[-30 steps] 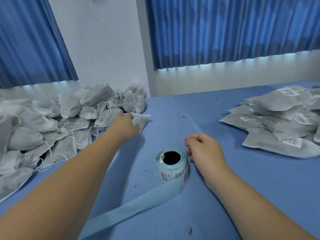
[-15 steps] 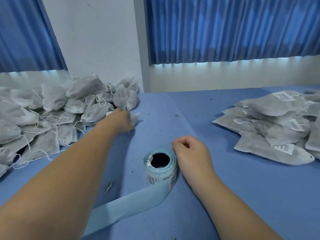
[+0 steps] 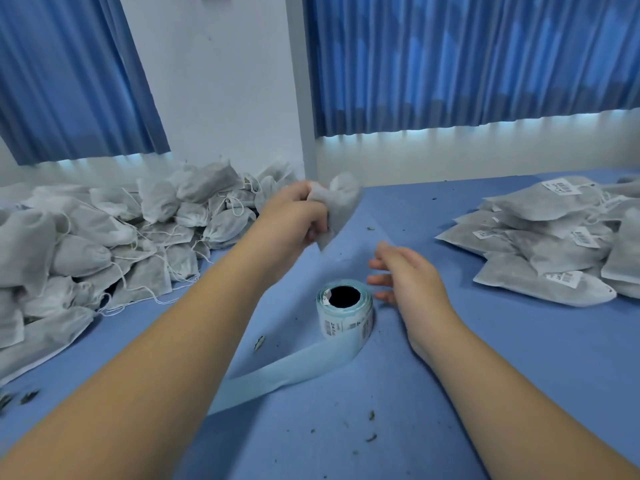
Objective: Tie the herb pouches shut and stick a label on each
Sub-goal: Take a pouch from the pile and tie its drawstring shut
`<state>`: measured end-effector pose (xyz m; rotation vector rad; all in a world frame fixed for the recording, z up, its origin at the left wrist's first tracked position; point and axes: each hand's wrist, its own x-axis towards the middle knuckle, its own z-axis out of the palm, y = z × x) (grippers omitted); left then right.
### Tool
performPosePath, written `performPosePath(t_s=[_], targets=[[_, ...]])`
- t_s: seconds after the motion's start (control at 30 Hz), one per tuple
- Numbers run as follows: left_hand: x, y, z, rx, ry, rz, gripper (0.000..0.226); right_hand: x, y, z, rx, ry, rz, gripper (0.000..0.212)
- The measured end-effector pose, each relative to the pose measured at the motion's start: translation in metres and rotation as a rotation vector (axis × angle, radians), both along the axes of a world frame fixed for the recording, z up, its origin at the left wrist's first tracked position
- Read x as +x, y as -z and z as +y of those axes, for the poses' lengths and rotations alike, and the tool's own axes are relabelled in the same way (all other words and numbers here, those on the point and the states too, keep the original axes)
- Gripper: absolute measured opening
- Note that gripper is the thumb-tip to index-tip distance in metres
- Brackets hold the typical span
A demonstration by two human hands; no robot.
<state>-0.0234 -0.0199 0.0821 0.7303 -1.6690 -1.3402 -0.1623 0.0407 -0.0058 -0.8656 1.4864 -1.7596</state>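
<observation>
The bench (image 3: 450,393) had a plain blue top, with little dark green crumbs (image 3: 371,415) scattered over it, mostly toward the near edge, plus a few flecks further back. Behind it were two blue curtains, one on the left (image 3: 69,81) and one on the right (image 3: 467,57), with a white wall (image 3: 214,81) between them and daylight glowing under the hems.

left hand (image 3: 294,220) raised, grip on pouch (image 3: 341,202), right hand (image 3: 410,277) low, fingers (image 3: 381,280) spread
</observation>
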Motion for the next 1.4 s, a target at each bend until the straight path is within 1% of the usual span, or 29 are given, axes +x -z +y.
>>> performPosePath(t_s=[0.07, 0.13, 0.2, 0.3, 0.37, 0.43, 0.5, 0.6, 0.67, 0.73, 0.77, 0.83, 0.9, 0.97, 1.0, 1.07, 1.2, 1.3, 1.33, 1.4], targets=[[0.003, 0.004, 0.02, 0.124, 0.108, 0.107, 0.03, -0.003, -0.01, 0.006, -0.081, -0.086, -0.166, 0.029], [0.006, 0.012, 0.035, 0.199, 0.216, 0.144, 0.027, -0.006, -0.016, 0.013, -0.149, -0.185, -0.237, 0.038], [0.009, 0.022, 0.044, 0.224, 0.301, 0.147, 0.029, -0.007, -0.02, 0.018, -0.175, -0.206, -0.243, 0.038], [0.014, 0.035, 0.046, 0.29, 0.346, 0.206, 0.04, -0.01, -0.026, 0.026, -0.196, -0.164, -0.226, 0.037], [0.017, 0.037, 0.042, 0.345, 0.374, 0.255, 0.048, -0.012, -0.028, 0.029, -0.218, -0.169, -0.202, 0.032], [0.021, 0.036, 0.038, 0.393, 0.328, 0.292, 0.051, -0.014, -0.029, 0.031, -0.218, -0.214, -0.148, 0.022], [0.024, 0.037, 0.036, 0.385, 0.252, 0.249, 0.055, -0.013, -0.029, 0.032, -0.202, -0.287, -0.072, 0.013], [0.022, 0.044, 0.041, 0.271, 0.172, 0.105, 0.061, -0.007, -0.028, 0.032, -0.153, -0.397, 0.057, 0.027], [0.019, 0.047, 0.049, 0.184, 0.152, 0.03, 0.051, -0.001, -0.026, 0.032, -0.134, -0.418, 0.16, 0.026], [0.016, 0.048, 0.056, 0.1, 0.099, -0.031, 0.038, 0.003, -0.026, 0.033, -0.122, -0.383, 0.229, 0.026], [0.014, 0.048, 0.059, 0.073, 0.069, -0.039, 0.031, 0.003, -0.026, 0.033, -0.121, -0.372, 0.227, 0.025], [0.013, 0.047, 0.063, 0.044, 0.013, -0.025, 0.019, 0.005, -0.029, 0.034, -0.139, -0.383, 0.156, 0.016], [0.014, 0.045, 0.066, 0.045, -0.021, -0.017, 0.02, 0.007, -0.034, 0.036, -0.186, -0.375, 0.015, 0.013], [0.017, 0.043, 0.068, 0.056, -0.011, -0.02, 0.022, 0.008, -0.039, 0.037, -0.233, -0.323, -0.106, 0.02], [0.018, 0.042, 0.069, 0.06, 0.01, -0.027, 0.023, 0.008, -0.041, 0.037, -0.238, -0.287, -0.13, 0.022], [0.02, 0.04, 0.072, 0.077, 0.069, -0.057, 0.023, 0.007, -0.043, 0.039, -0.213, -0.227, -0.126, 0.018], [0.019, 0.039, 0.076, 0.092, 0.119, -0.136, 0.021, 0.004, -0.048, 0.043, -0.184, -0.21, -0.115, 0.014], [0.021, 0.038, 0.075, 0.055, 0.165, -0.204, 0.028, -0.004, -0.049, 0.047, -0.142, -0.224, -0.094, 0.014], [0.021, 0.039, 0.075, 0.041, 0.179, -0.227, 0.027, -0.006, -0.047, 0.049, -0.119, -0.23, -0.066, 0.015], [0.021, 0.04, 0.075, 0.037, 0.22, -0.251, 0.018, -0.01, -0.039, 0.053, -0.075, -0.235, -0.025, 0.017]])
